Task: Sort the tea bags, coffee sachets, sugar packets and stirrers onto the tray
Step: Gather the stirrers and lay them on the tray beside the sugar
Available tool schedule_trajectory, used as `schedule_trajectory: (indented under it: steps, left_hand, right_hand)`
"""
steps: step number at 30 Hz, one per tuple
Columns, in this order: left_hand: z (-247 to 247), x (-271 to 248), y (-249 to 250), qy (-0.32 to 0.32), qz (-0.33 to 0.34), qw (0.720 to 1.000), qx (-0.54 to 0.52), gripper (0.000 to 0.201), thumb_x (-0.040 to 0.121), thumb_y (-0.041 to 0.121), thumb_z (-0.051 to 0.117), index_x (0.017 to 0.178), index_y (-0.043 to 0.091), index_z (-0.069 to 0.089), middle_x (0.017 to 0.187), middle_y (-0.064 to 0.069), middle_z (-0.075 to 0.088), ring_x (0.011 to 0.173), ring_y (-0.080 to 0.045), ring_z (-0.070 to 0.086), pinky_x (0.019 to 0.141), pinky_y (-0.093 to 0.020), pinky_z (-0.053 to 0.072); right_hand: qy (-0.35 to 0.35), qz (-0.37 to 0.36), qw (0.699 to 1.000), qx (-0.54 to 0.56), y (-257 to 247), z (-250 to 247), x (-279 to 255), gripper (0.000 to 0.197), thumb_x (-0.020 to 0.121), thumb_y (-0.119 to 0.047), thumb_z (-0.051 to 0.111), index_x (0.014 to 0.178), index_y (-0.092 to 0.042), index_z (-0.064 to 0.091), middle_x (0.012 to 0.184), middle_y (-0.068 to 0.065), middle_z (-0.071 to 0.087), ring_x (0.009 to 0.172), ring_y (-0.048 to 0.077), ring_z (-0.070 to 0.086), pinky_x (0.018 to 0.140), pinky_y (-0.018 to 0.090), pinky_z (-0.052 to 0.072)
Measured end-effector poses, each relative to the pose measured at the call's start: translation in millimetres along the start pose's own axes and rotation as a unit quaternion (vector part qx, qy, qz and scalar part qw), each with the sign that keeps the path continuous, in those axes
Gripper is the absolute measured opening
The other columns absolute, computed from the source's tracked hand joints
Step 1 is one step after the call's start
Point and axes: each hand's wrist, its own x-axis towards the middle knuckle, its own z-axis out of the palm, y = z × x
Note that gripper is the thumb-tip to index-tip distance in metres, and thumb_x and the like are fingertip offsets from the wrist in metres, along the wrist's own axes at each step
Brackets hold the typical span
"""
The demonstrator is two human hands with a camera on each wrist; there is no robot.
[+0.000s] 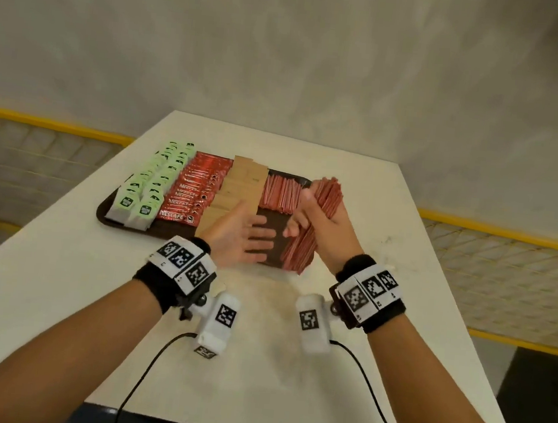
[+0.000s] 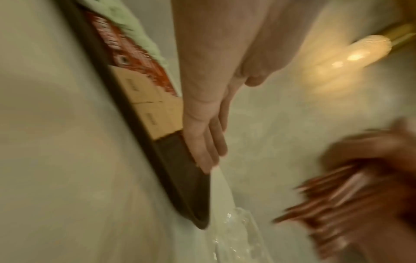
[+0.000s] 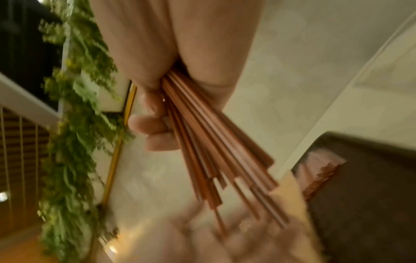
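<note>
A dark brown tray (image 1: 105, 215) on the white table carries rows of green tea bags (image 1: 151, 182), red coffee sachets (image 1: 195, 190), brown sugar packets (image 1: 242, 186) and red stirrers (image 1: 281, 192). My right hand (image 1: 308, 214) grips a thick bundle of red stirrers (image 1: 317, 222), held slanted over the tray's right end. In the right wrist view the bundle (image 3: 216, 151) fans out from the fist. My left hand (image 1: 250, 239) hovers flat, fingers straight, over the bare near-right part of the tray, holding nothing; its fingers (image 2: 202, 142) lie above the tray edge (image 2: 157, 169).
The white table (image 1: 256, 346) ends near me at a dark edge. A pale wall rises behind it. Yellow-railed fencing (image 1: 509, 235) flanks both sides. A clear plastic wrapper (image 2: 236, 231) lies on the table beside the tray's near corner.
</note>
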Motion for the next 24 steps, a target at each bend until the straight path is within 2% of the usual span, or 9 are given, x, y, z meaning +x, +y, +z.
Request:
schedule_trajectory:
  steps: [5, 8, 12, 13, 16, 18, 20, 22, 24]
  left_hand:
    - [-30.6, 9.3, -1.9, -0.078, -0.073, 0.991, -0.082, 0.074, 0.095, 0.057, 0.022, 0.118, -0.007, 0.050, 0.094, -0.024, 0.065, 0.081, -0.033, 0.067, 0.074, -0.041, 0.055]
    - [-34.8, 9.7, 5.5, -0.141, -0.050, 0.978, -0.144, 0.063, 0.093, 0.055, 0.029, 0.116, 0.003, 0.055, 0.104, -0.022, 0.064, 0.093, -0.032, 0.064, 0.076, -0.042, 0.056]
    - [-50.5, 11.0, 12.5, -0.166, -0.024, 0.972, -0.162, 0.054, 0.084, 0.050, 0.041, 0.121, 0.013, 0.055, 0.134, -0.021, 0.050, 0.123, -0.037, 0.048, 0.100, -0.048, 0.041]
    - [-56.4, 11.9, 12.6, -0.171, -0.025, 0.972, -0.156, 0.053, 0.083, 0.049, 0.042, 0.118, 0.012, 0.057, 0.135, -0.022, 0.049, 0.124, -0.038, 0.047, 0.100, -0.047, 0.042]
    - [-68.6, 10.0, 12.7, -0.188, 0.002, 0.973, -0.137, 0.044, 0.082, 0.046, 0.040, 0.113, 0.022, 0.060, 0.116, -0.012, 0.064, 0.102, -0.030, 0.063, 0.077, -0.042, 0.056]
    - [-76.3, 8.0, 15.7, -0.201, 0.020, 0.973, -0.114, 0.038, 0.087, 0.046, 0.038, 0.119, 0.038, 0.057, 0.121, -0.005, 0.063, 0.105, -0.029, 0.062, 0.078, -0.047, 0.056]
    - [-88.3, 8.7, 21.5, -0.170, 0.051, 0.984, -0.032, 0.038, 0.088, 0.056, 0.034, 0.119, 0.047, 0.056, 0.132, -0.005, 0.054, 0.115, -0.029, 0.055, 0.094, -0.054, 0.047]
    - [-98.2, 8.0, 33.4, -0.080, 0.107, 0.987, 0.094, 0.050, 0.090, 0.060, 0.025, 0.117, 0.035, 0.059, 0.129, -0.003, 0.057, 0.114, -0.021, 0.054, 0.105, -0.052, 0.037]
    - [-100.1, 3.3, 49.6, -0.006, 0.188, 0.963, 0.190, 0.056, 0.094, 0.058, 0.020, 0.125, 0.026, 0.052, 0.134, 0.003, 0.053, 0.123, -0.013, 0.048, 0.109, -0.045, 0.033]
  right_hand:
    - [0.014, -0.041, 0.984, 0.170, -3.1, 39.6, 31.5, 0.018, 0.094, -0.012, 0.046, 0.079, -0.018, 0.038, 0.057, -0.003, 0.039, 0.051, 0.013, 0.046, 0.063, 0.033, 0.044]
    - [-0.006, -0.040, 0.996, 0.085, 11.0, 66.7, 42.5, 0.023, 0.087, -0.015, 0.057, 0.072, -0.022, 0.042, 0.056, -0.005, 0.043, 0.050, 0.014, 0.046, 0.059, 0.031, 0.044]
    - [-0.025, -0.059, 0.997, 0.051, 21.6, 89.3, 50.7, 0.025, 0.078, -0.027, 0.064, 0.060, -0.027, 0.046, 0.052, -0.008, 0.045, 0.048, 0.012, 0.045, 0.058, 0.028, 0.045]
    - [-0.032, -0.071, 0.996, 0.043, 22.0, 92.6, 52.6, 0.025, 0.078, -0.026, 0.064, 0.060, -0.026, 0.046, 0.052, -0.007, 0.045, 0.047, 0.012, 0.046, 0.057, 0.026, 0.045]
    - [-0.040, -0.073, 0.996, -0.032, 27.8, 103.5, 55.8, 0.025, 0.078, -0.028, 0.063, 0.063, -0.022, 0.045, 0.051, -0.005, 0.045, 0.046, 0.012, 0.047, 0.057, 0.022, 0.046]
    - [-0.033, -0.058, 0.997, -0.048, 37.2, 109.6, 57.2, 0.026, 0.080, -0.028, 0.062, 0.061, -0.023, 0.046, 0.049, -0.007, 0.045, 0.045, 0.010, 0.046, 0.057, 0.020, 0.045]
    - [-0.014, -0.042, 0.996, -0.071, 44.2, 111.8, 59.1, 0.032, 0.086, -0.021, 0.062, 0.058, -0.026, 0.047, 0.047, -0.009, 0.045, 0.044, 0.007, 0.045, 0.056, 0.022, 0.045]
    - [-0.013, -0.026, 0.995, -0.096, 47.3, 111.3, 59.1, 0.029, 0.089, -0.012, 0.060, 0.064, -0.020, 0.046, 0.047, -0.011, 0.045, 0.043, 0.005, 0.044, 0.054, 0.021, 0.044]
    - [-0.033, -0.003, 0.994, -0.101, 51.9, 113.0, 55.6, 0.025, 0.087, -0.011, 0.058, 0.068, -0.014, 0.043, 0.048, -0.012, 0.043, 0.042, 0.004, 0.042, 0.050, 0.018, 0.042]
